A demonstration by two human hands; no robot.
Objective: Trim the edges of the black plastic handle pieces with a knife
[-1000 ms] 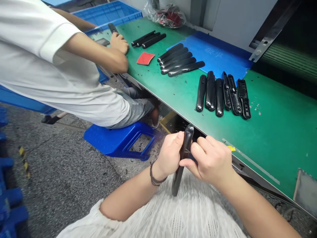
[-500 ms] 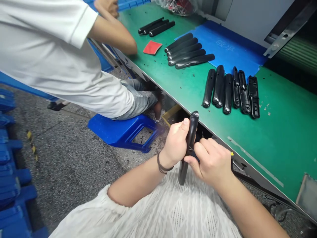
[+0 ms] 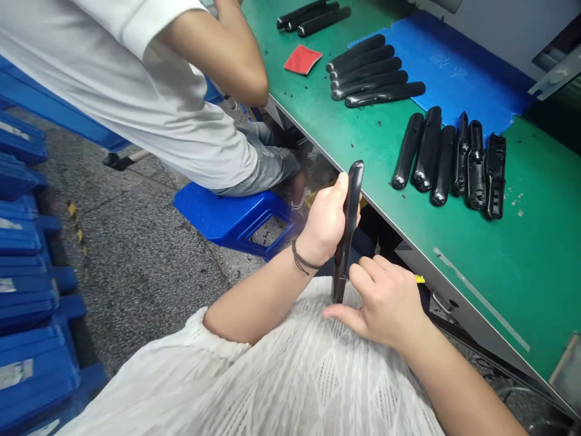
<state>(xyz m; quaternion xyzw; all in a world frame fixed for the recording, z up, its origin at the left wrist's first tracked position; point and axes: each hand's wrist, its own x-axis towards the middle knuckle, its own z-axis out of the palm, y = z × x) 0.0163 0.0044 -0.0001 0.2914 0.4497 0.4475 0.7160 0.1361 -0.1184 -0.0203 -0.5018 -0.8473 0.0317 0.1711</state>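
Observation:
My left hand (image 3: 327,215) is wrapped round a long black plastic handle piece (image 3: 348,227), held upright and slightly tilted above my lap. Its rounded, shiny end points up past my thumb. Lower down, my right hand (image 3: 384,297) has its fingers curled and its thumb stretched out below the piece's bottom end. It grips a slim knife, mostly hidden by the fingers; a yellow end (image 3: 420,279) shows behind the hand and a thin metal edge (image 3: 344,278) touches the side of the black piece.
On the green table (image 3: 490,254) lie several black handle pieces (image 3: 376,66), some hollow side up (image 3: 494,175), a red square (image 3: 302,59) and a blue sheet (image 3: 447,60). A co-worker (image 3: 181,121) sits on a blue stool (image 3: 227,212) at left. Blue crates (image 3: 27,278) stand at far left.
My right hand with the knife has slid down along the black piece toward its lower end. My left hand has raised the piece a little. The view has shifted, and the co-worker's arm has moved.

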